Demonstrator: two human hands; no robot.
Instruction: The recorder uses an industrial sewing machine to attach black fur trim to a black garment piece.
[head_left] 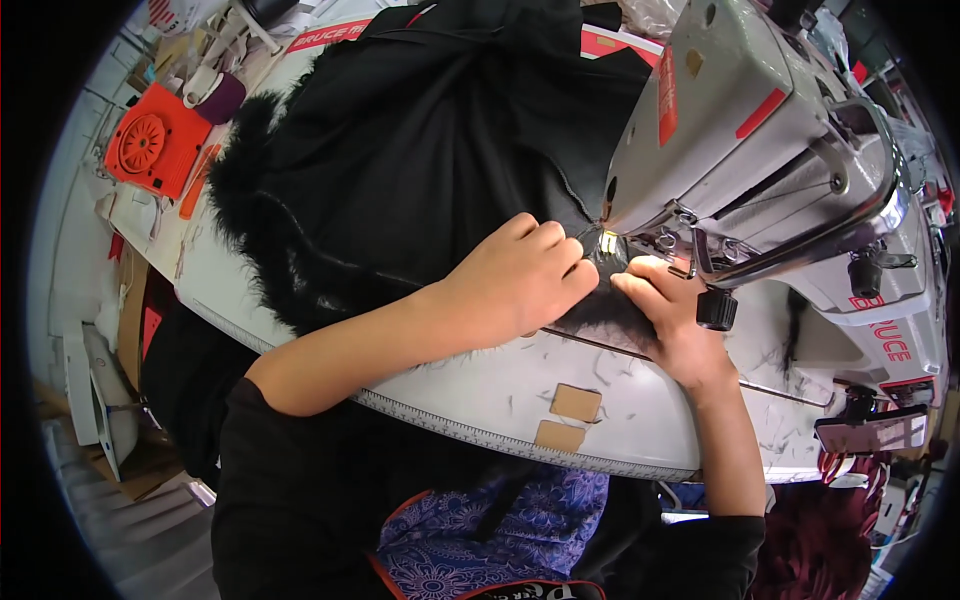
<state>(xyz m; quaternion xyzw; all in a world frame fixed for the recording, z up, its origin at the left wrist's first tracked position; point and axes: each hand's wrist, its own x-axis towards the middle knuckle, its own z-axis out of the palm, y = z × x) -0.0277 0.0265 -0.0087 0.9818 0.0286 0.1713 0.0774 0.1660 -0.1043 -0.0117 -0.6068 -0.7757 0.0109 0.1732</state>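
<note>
A black garment piece [400, 170] with shaggy fur trim [245, 210] along its left side is spread over a white sewing table [470, 390]. Its right part lies under the lit needle area of a grey-white sewing machine [720, 80]. Just left of the needle, my left hand [535, 275] has its fingers curled closed on the black material. My right hand [675, 310] is on the right of the needle, fingers bent and pinching the edge of the same garment. The thumb and fingertips are partly hidden by the machine parts.
A measuring tape strip [450, 430] runs along the table's near edge. Two tan patches [576, 403] and loose fur wisps are on the tabletop. An orange plastic case [160, 140] and a purple roll [218, 98] stand at the far left. Dark red fabric [815, 530] hangs at lower right.
</note>
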